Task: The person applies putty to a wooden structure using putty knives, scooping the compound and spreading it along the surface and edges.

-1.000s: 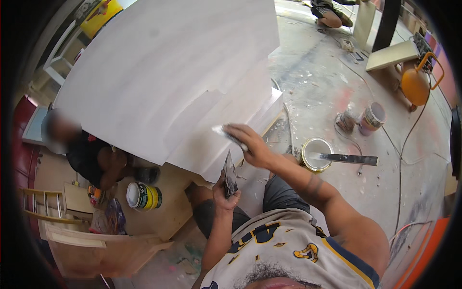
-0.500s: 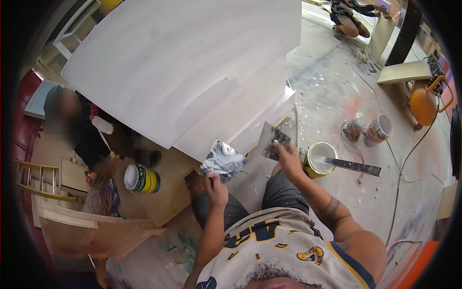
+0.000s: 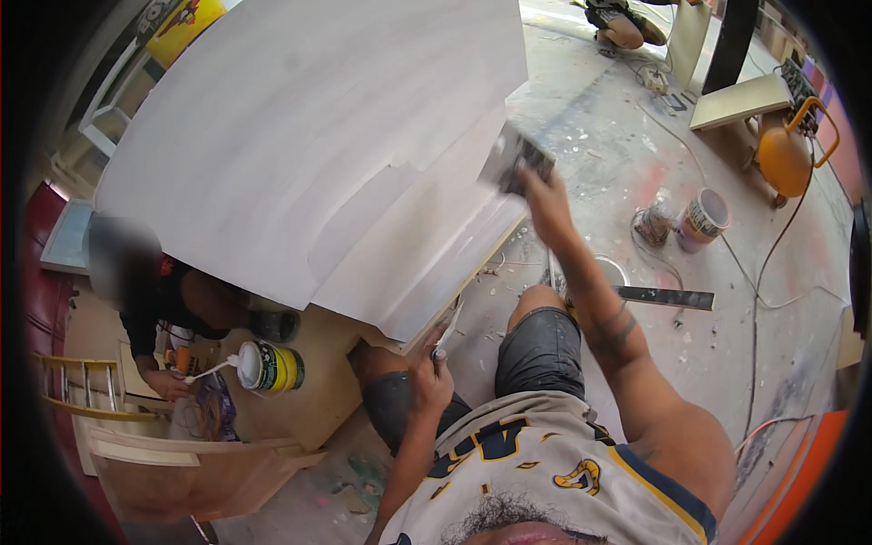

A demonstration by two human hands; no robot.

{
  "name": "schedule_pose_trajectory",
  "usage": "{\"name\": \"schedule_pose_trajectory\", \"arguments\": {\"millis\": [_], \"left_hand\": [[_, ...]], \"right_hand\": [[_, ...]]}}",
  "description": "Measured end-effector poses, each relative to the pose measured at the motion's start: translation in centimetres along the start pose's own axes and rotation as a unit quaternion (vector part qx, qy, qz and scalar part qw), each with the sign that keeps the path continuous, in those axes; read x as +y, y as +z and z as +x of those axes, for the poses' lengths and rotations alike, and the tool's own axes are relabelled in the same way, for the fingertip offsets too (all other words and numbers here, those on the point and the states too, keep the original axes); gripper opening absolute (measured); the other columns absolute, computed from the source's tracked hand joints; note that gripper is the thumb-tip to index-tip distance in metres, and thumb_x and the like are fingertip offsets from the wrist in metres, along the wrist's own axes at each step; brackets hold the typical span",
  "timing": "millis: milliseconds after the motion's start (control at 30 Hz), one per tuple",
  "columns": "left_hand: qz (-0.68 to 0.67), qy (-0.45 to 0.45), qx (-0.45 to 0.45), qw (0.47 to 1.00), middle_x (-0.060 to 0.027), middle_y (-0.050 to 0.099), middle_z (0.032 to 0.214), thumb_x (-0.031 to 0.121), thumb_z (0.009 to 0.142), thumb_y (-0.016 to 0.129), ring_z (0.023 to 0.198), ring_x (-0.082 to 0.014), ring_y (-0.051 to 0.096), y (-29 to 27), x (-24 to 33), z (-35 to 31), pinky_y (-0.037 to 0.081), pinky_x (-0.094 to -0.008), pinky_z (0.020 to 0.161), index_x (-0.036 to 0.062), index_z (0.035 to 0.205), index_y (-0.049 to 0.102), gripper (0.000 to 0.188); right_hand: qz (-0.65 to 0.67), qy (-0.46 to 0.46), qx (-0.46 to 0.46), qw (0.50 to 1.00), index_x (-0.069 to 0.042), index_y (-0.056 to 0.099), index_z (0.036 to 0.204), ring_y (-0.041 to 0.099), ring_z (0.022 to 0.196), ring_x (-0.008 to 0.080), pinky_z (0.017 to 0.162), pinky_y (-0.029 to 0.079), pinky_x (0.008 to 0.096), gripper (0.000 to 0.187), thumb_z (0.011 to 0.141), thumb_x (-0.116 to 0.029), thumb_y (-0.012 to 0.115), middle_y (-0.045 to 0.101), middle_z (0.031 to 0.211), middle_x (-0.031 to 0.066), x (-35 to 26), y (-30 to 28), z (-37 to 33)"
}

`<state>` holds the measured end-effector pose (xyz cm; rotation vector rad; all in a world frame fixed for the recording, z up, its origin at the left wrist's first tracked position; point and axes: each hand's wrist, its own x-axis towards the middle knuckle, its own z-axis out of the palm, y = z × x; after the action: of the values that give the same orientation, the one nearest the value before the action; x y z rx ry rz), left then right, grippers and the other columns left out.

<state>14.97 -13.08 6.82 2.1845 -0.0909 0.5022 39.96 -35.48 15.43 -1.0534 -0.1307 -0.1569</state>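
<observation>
My right hand is closed on a wide, smeared putty knife, its blade against the right end of the white panelled structure. The blade is slightly blurred. Low in front of the structure's near edge, my left hand grips a second flat putty knife, turned nearly edge-on. Putty on that blade is hard to see from this angle. A greyish patch lies along the structure's lower face. My right forearm partly covers a bucket, with a dark flat bar beside it.
At left, a person holds a brush at a yellow-banded paint can. A yellow ladder and wooden box are nearby. Right are another bucket, trailing cables and an orange tank. Another person kneels far right.
My right hand has moved up and away, bringing its putty knife onto the structure. My left hand has lowered and tilted its blade edge-on. The person at left has brought the brush to the can.
</observation>
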Motion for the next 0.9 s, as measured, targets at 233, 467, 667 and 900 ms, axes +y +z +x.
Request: {"name": "schedule_pose_trajectory", "arguments": {"millis": [233,467,667,900], "left_hand": [[-0.051,-0.106,0.038,0.992,-0.0159,0.064,0.086,0.022,0.106,0.044,0.080,-0.0213,0.060,1.3,0.4,-2.7,0.047,-0.0353,0.075,-0.0046,0.109,0.059,0.030],[-0.059,-0.145,0.067,0.985,-0.0102,0.060,0.074,0.022,0.105,0.045,0.070,-0.0148,0.052,1.5,-0.1,-3.5,0.045,-0.0348,0.066,-0.0036,0.092,0.057,0.031],[-0.075,-0.159,0.054,0.983,-0.0095,0.058,0.071,0.024,0.106,0.045,0.070,-0.0131,0.050,2.4,0.5,-3.1,0.045,-0.0340,0.067,-0.0040,0.091,0.056,0.033],[-0.100,-0.161,0.061,0.980,-0.0072,0.056,0.071,0.028,0.106,0.045,0.069,-0.0129,0.047,2.8,0.6,-3.4,0.043,-0.0337,0.064,-0.0029,0.090,0.055,0.036]], "right_hand": [[-0.269,-0.226,0.122,0.928,0.000,0.058,0.127,0.064,0.107,0.0230,0.092,0.048,0.0329,0.029,0.100,-0.009,0.051,0.067,0.115,0.0175,-0.6,-2.2,15.0],[-0.333,-0.260,0.187,0.887,-0.005,0.061,0.125,0.064,0.108,0.0365,0.094,0.049,0.0409,0.032,0.095,-0.007,0.053,0.066,0.117,0.0197,1.1,2.9,13.2],[-0.272,-0.297,0.120,0.907,-0.003,0.063,0.124,0.069,0.102,0.0259,0.089,0.051,0.0343,0.029,0.097,-0.009,0.054,0.070,0.111,0.0205,-0.8,-0.6,13.6],[-0.325,-0.229,0.139,0.907,-0.004,0.063,0.123,0.069,0.100,0.0299,0.088,0.051,0.0349,0.029,0.095,-0.009,0.055,0.071,0.108,0.0204,-2.4,-1.9,17.7]]}}
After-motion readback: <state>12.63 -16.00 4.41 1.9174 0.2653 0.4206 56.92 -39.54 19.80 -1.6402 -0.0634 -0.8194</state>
